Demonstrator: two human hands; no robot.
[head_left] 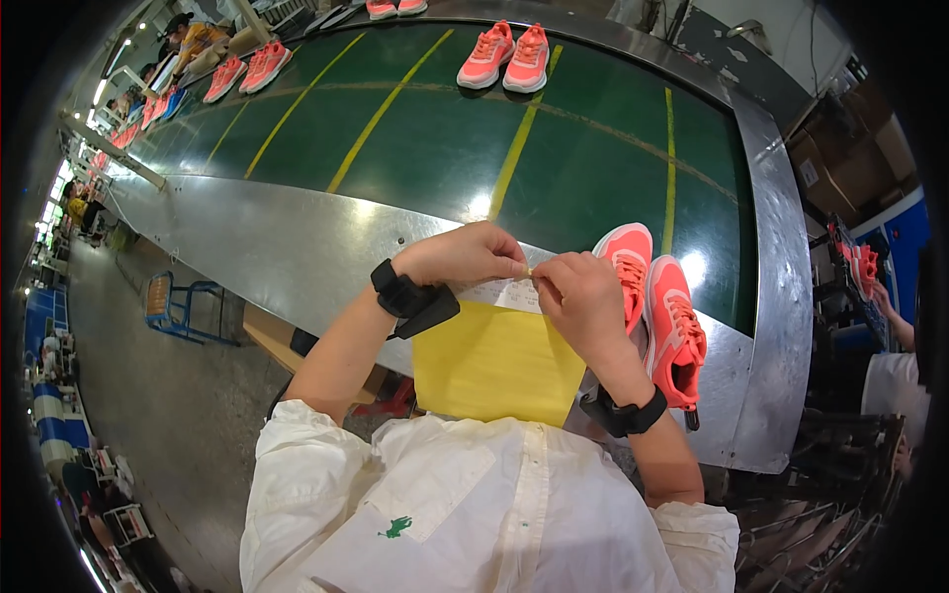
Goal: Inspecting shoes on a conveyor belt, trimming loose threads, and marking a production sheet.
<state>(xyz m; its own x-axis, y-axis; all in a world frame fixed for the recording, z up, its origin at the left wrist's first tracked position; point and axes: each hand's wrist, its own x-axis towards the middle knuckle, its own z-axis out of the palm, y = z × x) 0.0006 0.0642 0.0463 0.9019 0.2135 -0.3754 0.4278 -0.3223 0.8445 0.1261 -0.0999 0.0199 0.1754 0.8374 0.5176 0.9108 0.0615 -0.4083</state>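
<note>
Head view: left hand [463, 254] and right hand [585, 298], fingertips pinched together; yellow sheet [494, 361] at seven o'clock; nearest shoes [668, 311] at three, right hand nearer.

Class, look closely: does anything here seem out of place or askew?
Slightly: the near pink shoes sit uneven, one toe ahead of the other, straddling the green belt and metal edge, unlike the far pair.

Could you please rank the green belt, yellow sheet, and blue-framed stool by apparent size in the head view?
1. Green belt
2. Yellow sheet
3. Blue-framed stool, which looks small partly because it stands farther away
</note>
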